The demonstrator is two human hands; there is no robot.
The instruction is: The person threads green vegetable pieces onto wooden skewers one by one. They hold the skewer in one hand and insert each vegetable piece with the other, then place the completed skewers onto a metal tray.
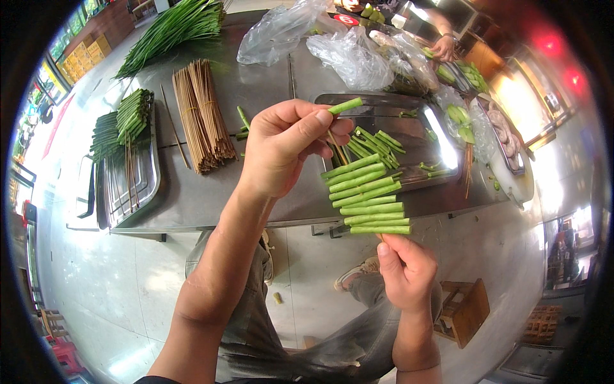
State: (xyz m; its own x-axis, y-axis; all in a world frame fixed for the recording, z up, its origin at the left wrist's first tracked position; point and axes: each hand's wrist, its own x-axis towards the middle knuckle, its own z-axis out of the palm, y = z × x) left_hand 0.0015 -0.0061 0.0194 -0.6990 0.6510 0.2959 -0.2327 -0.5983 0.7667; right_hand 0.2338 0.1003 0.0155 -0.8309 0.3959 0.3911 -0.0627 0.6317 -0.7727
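Between thumb and fingers, my left hand [292, 144] pinches a cut green bean piece [346, 105] beside the upper part of bamboo skewers. My right hand [407, 273] grips the lower end of a skewer, which carries a row of cut green stems, likely green beans [367, 197]. Behind this row, a metal tray [417, 180] holds loose cut pieces [376, 144]. Two bundles of bare bamboo skewers [201, 115] lie left of my left hand, with a single skewer [175, 127] beside them. Farther left, another metal tray [152, 177] bears skewered green vegetables [132, 115].
Long green chives or similar leaves [172, 33] lie at the back left. Clear plastic bags [355, 57] stand at the back centre. Another person's hand [444, 48] is at the back right, near sliced green vegetables [472, 77]. A wooden stool [463, 312] stands on the floor at right.
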